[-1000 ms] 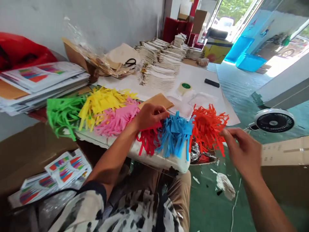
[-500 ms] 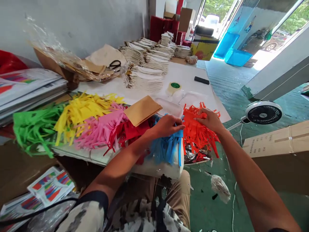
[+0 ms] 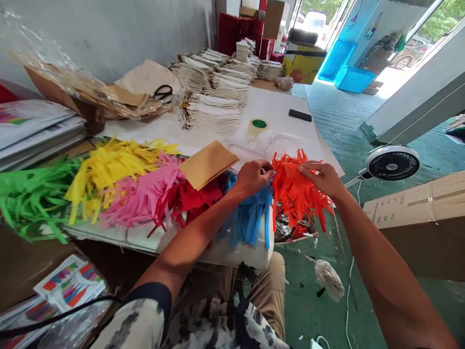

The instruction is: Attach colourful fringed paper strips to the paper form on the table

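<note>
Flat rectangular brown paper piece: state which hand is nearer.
Left. The left hand is just right of the brown paper, at the blue fringed strips; the right hand is farther right, at the orange-red fringed strips.

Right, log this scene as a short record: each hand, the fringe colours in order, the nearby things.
left hand: at the top of the blue fringe, fingers curled; grip unclear
right hand: fingertips at the orange fringe; grip unclear
fringe order, picture left to right: green, yellow, pink, red, blue, orange
folded brown paper: overlapping the pink and red fringes
farther back on the table: tape roll, black oblong object
beyond the table, right: fan, cardboard box
</note>
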The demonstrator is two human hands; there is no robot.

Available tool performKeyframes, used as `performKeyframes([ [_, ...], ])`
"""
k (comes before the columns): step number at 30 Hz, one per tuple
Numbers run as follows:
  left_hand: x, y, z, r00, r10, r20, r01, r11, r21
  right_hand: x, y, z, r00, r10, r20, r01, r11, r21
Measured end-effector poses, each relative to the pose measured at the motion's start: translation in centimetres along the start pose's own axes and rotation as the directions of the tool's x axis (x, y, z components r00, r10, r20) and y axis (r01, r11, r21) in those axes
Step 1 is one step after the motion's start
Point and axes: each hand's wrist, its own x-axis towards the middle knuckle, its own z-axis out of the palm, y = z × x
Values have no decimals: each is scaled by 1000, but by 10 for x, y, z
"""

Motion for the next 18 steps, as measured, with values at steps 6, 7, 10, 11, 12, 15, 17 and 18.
performKeyframes([
  [6, 17, 3, 24, 997, 54, -53, -51, 997, 64, 3, -11, 3, 998, 52, -19, -49, 987, 151],
  [7, 20, 2, 27, 998, 30, -49, -27, 997, 73, 4, -11, 4, 997, 70, -36, -63, 983, 175],
  [10, 25, -1, 31, 999, -13, -46, 18, 993, 119, 8, -5, 0, 973, 148, -175, -94, 955, 281],
  [11, 25, -2, 32, 999, -12, -43, 18, 988, 151, 11, -1, -6, 948, 173, -265, -78, 939, 336],
  [12, 26, -3, 31, 999, -7, -38, 14, 982, 187, 14, 3, -14, 910, 196, -365, -42, 920, 389],
  [15, 28, -8, 28, 1000, -2, -28, 9, 963, 270, 19, 12, -57, 786, 219, -578, 101, 877, 471],
  [17, 30, -10, 27, 1000, 2, -21, 4, 958, 287, 13, 10, -99, 766, 188, -615, 154, 874, 460],
  [18, 31, -11, 26, 1000, 6, -17, -1, 956, 292, 6, 5, -120, 772, 164, -614, 168, 879, 446],
])
